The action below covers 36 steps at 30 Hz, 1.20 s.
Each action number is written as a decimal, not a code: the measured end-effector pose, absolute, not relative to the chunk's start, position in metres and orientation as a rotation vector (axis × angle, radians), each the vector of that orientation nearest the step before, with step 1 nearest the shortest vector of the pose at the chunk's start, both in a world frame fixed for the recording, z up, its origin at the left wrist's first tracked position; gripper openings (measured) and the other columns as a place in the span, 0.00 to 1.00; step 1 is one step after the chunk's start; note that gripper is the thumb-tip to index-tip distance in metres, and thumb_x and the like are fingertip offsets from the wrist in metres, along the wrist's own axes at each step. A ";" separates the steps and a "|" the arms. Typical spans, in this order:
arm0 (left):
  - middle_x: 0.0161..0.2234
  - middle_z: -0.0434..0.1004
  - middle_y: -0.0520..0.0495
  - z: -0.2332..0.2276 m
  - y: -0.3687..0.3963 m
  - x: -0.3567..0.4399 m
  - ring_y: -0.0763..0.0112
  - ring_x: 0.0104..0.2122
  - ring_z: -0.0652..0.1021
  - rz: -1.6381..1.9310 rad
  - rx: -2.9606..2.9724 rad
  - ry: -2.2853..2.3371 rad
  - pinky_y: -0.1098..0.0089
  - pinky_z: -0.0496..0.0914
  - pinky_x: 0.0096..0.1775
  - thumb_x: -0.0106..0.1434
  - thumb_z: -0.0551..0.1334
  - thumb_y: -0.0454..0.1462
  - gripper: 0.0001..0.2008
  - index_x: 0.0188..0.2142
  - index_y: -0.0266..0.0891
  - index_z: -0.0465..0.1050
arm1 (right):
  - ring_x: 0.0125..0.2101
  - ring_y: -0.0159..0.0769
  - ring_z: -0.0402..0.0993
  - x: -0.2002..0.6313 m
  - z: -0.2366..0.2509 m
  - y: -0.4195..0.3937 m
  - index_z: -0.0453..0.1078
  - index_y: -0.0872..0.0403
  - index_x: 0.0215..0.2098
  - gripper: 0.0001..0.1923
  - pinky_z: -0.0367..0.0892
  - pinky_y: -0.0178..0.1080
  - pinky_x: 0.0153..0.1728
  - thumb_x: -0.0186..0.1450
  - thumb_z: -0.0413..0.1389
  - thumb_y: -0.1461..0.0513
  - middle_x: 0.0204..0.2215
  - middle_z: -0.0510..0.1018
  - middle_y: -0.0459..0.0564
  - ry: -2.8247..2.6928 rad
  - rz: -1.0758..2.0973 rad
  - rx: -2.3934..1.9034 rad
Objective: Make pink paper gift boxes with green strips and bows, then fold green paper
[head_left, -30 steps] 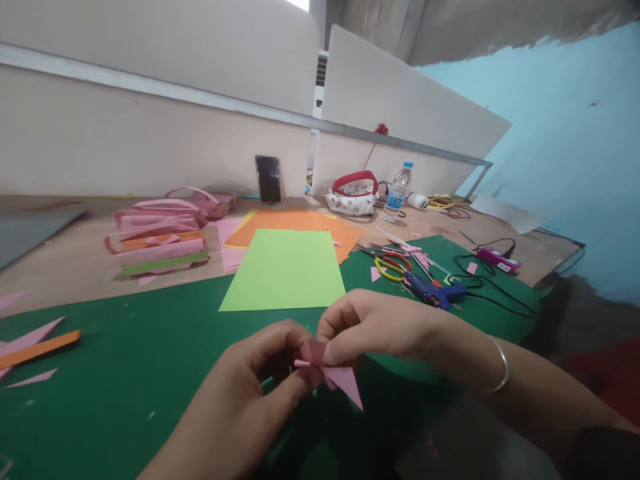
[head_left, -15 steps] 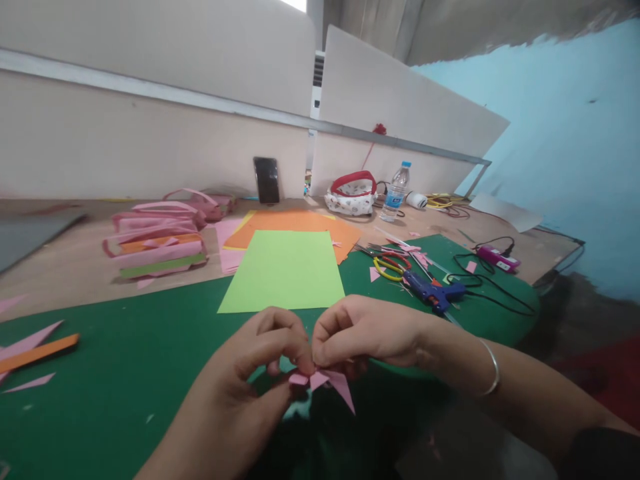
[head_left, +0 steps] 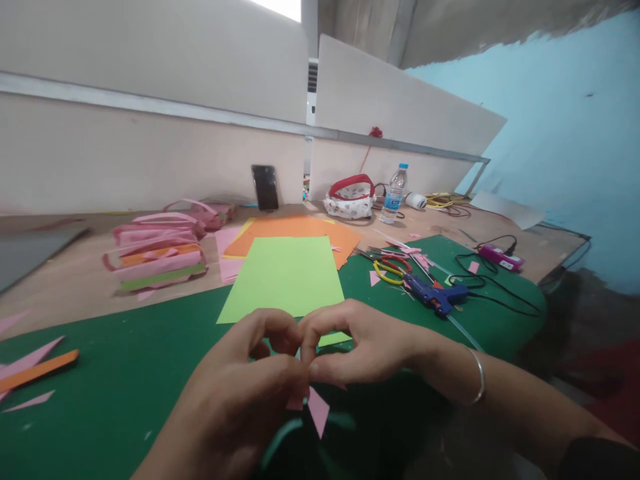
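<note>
Low in the middle of the view, both hands meet over a small pink paper bow (head_left: pixel 319 412). Its pointed tails hang down below the fingers, while its upper part is hidden behind them. My left hand (head_left: pixel 250 380) pinches it from the left with thumb and forefinger. From the other side, my right hand (head_left: pixel 355 343) presses thumb and fingertips together at the same spot. Just beyond the hands lies a light green paper sheet (head_left: pixel 285 277), on top of orange sheets (head_left: pixel 300 225).
A blue glue gun (head_left: pixel 435 293), scissors (head_left: pixel 393 267) and pink scraps lie right on the green mat (head_left: pixel 150 373). Pink paper bags (head_left: pixel 160 250) stand left. Behind are a phone (head_left: pixel 265 187), a pouch (head_left: pixel 350 200) and a water bottle (head_left: pixel 395 193). Paper strips (head_left: pixel 40 370) lie far left.
Both hands have shifted their fingers on the pink bow, and the right thumb now sits lower. The bow has turned so its tail points more downward. The view has tilted slightly.
</note>
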<state>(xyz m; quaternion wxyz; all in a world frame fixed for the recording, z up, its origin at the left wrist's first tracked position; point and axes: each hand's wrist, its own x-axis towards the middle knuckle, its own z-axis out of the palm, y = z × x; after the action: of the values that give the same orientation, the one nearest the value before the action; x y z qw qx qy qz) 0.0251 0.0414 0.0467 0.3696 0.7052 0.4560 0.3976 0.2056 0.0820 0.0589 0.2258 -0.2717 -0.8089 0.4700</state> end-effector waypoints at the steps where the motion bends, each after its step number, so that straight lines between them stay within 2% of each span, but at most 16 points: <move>1: 0.29 0.67 0.51 0.047 0.041 0.024 0.73 0.26 0.68 1.032 1.855 1.167 0.73 0.61 0.26 0.50 0.57 0.33 0.10 0.16 0.44 0.73 | 0.35 0.31 0.70 0.205 0.059 0.080 0.69 0.58 0.30 0.01 0.66 0.34 0.41 0.58 0.56 0.67 0.33 0.74 0.48 -2.217 1.267 -0.726; 5: 0.34 0.67 0.49 0.045 0.044 0.020 0.70 0.31 0.69 1.114 2.126 1.123 0.73 0.63 0.29 0.54 0.57 0.34 0.10 0.19 0.43 0.70 | 0.32 0.31 0.71 0.200 0.062 0.071 0.69 0.58 0.29 0.02 0.67 0.34 0.38 0.58 0.55 0.69 0.29 0.75 0.49 -2.158 1.138 -0.725; 8: 0.35 0.67 0.50 0.045 0.044 0.019 0.70 0.35 0.70 1.195 2.112 1.148 0.74 0.65 0.33 0.56 0.57 0.33 0.09 0.21 0.44 0.68 | 0.32 0.31 0.71 0.198 0.063 0.063 0.68 0.57 0.28 0.05 0.67 0.35 0.38 0.58 0.53 0.70 0.29 0.75 0.49 -2.171 0.947 -0.736; 11: 0.35 0.69 0.52 0.048 0.045 0.018 0.70 0.36 0.71 1.199 1.935 1.160 0.74 0.66 0.35 0.57 0.57 0.33 0.05 0.29 0.46 0.70 | 0.31 0.31 0.70 0.197 0.064 0.057 0.68 0.57 0.28 0.05 0.67 0.34 0.36 0.57 0.53 0.71 0.29 0.75 0.48 -2.199 0.747 -0.756; 13: 0.34 0.71 0.52 0.050 0.047 0.016 0.69 0.35 0.73 1.124 1.731 1.167 0.72 0.68 0.36 0.58 0.57 0.37 0.06 0.36 0.46 0.68 | 0.32 0.31 0.70 0.197 0.064 0.054 0.68 0.57 0.28 0.05 0.66 0.33 0.36 0.58 0.53 0.70 0.29 0.74 0.49 -2.237 0.632 -0.772; 14: 0.33 0.72 0.53 0.051 0.048 0.015 0.70 0.34 0.74 1.068 1.641 1.168 0.72 0.68 0.35 0.59 0.57 0.39 0.05 0.36 0.45 0.68 | 0.32 0.31 0.70 0.198 0.063 0.053 0.68 0.57 0.29 0.05 0.65 0.33 0.36 0.59 0.53 0.70 0.29 0.75 0.49 -2.258 0.576 -0.784; 18: 0.24 0.70 0.55 0.053 0.050 0.014 0.73 0.26 0.71 0.819 1.426 1.089 0.74 0.65 0.28 0.55 0.61 0.47 0.13 0.28 0.40 0.67 | 0.33 0.33 0.70 0.198 0.058 0.049 0.68 0.57 0.30 0.04 0.64 0.35 0.35 0.59 0.53 0.69 0.32 0.75 0.51 -2.302 0.390 -0.854; 22: 0.19 0.69 0.55 0.050 0.049 0.020 0.75 0.22 0.68 0.738 1.371 1.043 0.74 0.61 0.26 0.52 0.64 0.41 0.09 0.27 0.38 0.67 | 0.32 0.33 0.70 0.197 0.051 0.049 0.68 0.56 0.30 0.04 0.63 0.36 0.34 0.61 0.52 0.68 0.30 0.75 0.50 -2.293 0.354 -0.885; 26: 0.19 0.70 0.54 0.047 0.050 0.021 0.73 0.23 0.68 0.709 1.361 1.029 0.72 0.61 0.27 0.53 0.61 0.41 0.08 0.26 0.39 0.66 | 0.31 0.33 0.69 0.193 0.047 0.047 0.67 0.56 0.31 0.05 0.63 0.35 0.33 0.61 0.51 0.69 0.29 0.75 0.50 -2.254 0.407 -0.892; 32: 0.20 0.70 0.53 0.041 0.054 0.018 0.73 0.23 0.68 0.727 1.300 0.982 0.72 0.60 0.27 0.52 0.62 0.42 0.09 0.25 0.38 0.65 | 0.31 0.32 0.70 0.187 0.042 0.041 0.67 0.54 0.31 0.05 0.64 0.35 0.35 0.60 0.52 0.69 0.29 0.75 0.47 -2.116 0.518 -1.032; 36: 0.18 0.71 0.54 0.036 0.054 0.019 0.74 0.21 0.69 0.737 1.260 0.947 0.72 0.61 0.27 0.51 0.63 0.42 0.10 0.24 0.39 0.65 | 0.30 0.30 0.70 0.185 0.039 0.038 0.67 0.54 0.30 0.05 0.63 0.33 0.33 0.59 0.53 0.69 0.28 0.75 0.44 -2.032 0.547 -1.101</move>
<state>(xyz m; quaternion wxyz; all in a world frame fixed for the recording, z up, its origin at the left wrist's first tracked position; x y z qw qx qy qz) 0.0191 0.0542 0.0357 0.6450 0.5534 0.4159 0.3237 0.1847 0.0385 0.0389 0.3742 -0.4300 -0.7934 0.2135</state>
